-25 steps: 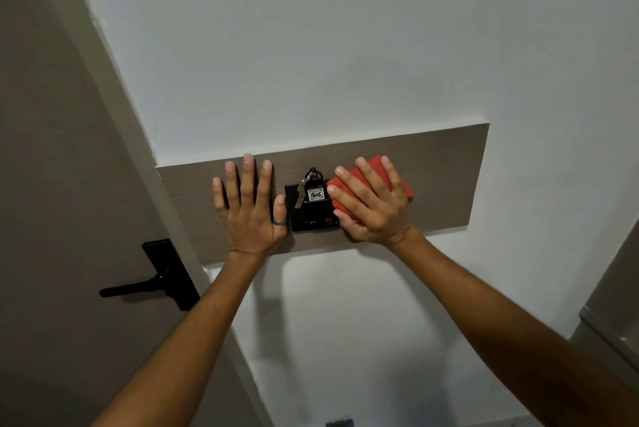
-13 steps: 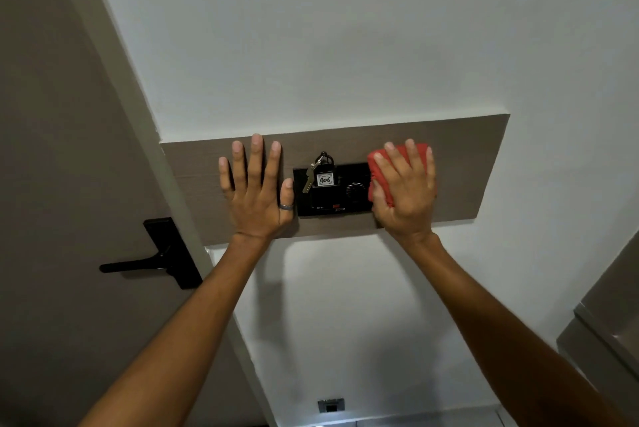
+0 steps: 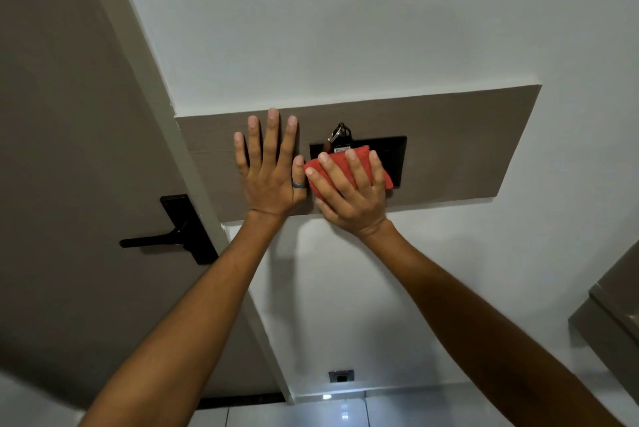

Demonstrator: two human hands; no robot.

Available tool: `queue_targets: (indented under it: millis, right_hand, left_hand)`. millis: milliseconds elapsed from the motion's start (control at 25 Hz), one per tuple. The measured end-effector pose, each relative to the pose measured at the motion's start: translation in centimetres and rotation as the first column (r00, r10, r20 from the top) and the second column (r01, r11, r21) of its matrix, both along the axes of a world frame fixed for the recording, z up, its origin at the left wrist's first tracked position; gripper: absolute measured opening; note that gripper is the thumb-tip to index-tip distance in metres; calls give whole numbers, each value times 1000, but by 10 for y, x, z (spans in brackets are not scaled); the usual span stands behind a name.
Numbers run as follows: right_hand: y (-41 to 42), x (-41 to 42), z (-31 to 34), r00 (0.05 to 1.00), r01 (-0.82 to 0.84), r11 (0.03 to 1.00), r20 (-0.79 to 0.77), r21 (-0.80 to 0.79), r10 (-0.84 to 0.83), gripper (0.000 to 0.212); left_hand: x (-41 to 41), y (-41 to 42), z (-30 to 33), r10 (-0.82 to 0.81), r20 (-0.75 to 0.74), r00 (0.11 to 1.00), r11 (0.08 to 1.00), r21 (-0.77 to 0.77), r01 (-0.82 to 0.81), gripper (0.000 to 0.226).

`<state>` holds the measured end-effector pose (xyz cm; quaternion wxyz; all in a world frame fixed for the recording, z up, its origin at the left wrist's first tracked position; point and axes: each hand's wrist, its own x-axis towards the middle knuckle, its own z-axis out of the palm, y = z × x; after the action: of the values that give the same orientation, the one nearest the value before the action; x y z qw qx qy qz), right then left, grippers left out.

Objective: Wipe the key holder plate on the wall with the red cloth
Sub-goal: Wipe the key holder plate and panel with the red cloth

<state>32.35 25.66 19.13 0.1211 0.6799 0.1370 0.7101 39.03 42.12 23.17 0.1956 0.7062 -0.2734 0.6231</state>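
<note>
Sweeping leftward: the red cloth [image 3: 349, 167] now covers the left half of the black key holder plate [image 3: 394, 155], where half a second ago it sat at the plate's right end. Door handle [image 3: 162, 238] far left, untouched. Left hand [image 3: 271, 177] stays flat on the brown wall panel [image 3: 466, 146], fingers [image 3: 273, 136] spread open, gripping nothing, thumb just beside the cloth. Right hand [image 3: 352, 195] presses the cloth flat, fingers extended over it rather than curled. Keys [image 3: 340, 134] hang at the plate's top edge, tag partly covered. Right half of the plate bare. Judgement: back-and-forth passes underway, wiping mid-course.
</note>
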Motion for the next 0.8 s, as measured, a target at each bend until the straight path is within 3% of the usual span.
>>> queue_targets:
  millis: [160, 200, 280, 320, 400, 520, 680, 800]
  right_hand:
    - [-47, -26, -13, 992, -31, 983, -127, -182, 8, 56]
    - [-59, -31, -9, 986, -22, 989, -166, -150, -3, 55]
    - [-58, -35, 3, 979, -36, 981, -189, 188, 72, 52]
    - [-44, -33, 14, 983, -37, 924, -151, 380, 102, 51]
    - [-24, -28, 27, 988, -12, 845, -124, 534, 93, 48]
    - [-42, -34, 34, 986, 30, 961, -165, 274, 16, 46]
    - [-45, -35, 32, 989, 51, 936, -147, 349, 1, 45]
    - [-83, -43, 34, 973, 36, 999, -225, -37, -43, 48]
  left_hand:
    - [-3, 0, -3, 14, 5, 1000, 1000, 2, -14, 60]
    - [-3, -1, -2, 21, 9, 1000, 1000, -5, -21, 60]
    - [-1, -1, -1, 15, 14, 1000, 1000, -16, -15, 60]
    - [0, -1, -1, 19, 27, 999, 1000, -14, -19, 61]
    - [1, -2, -2, 17, 32, 999, 1000, -15, -17, 61]
    - [2, -2, -4, 30, 33, 999, 999, -13, -30, 61]
    - [-1, -3, 0, 28, 7, 1000, 1000, -9, -28, 61]
    - [-11, -8, 3, -25, -73, 997, 998, -51, 21, 61]
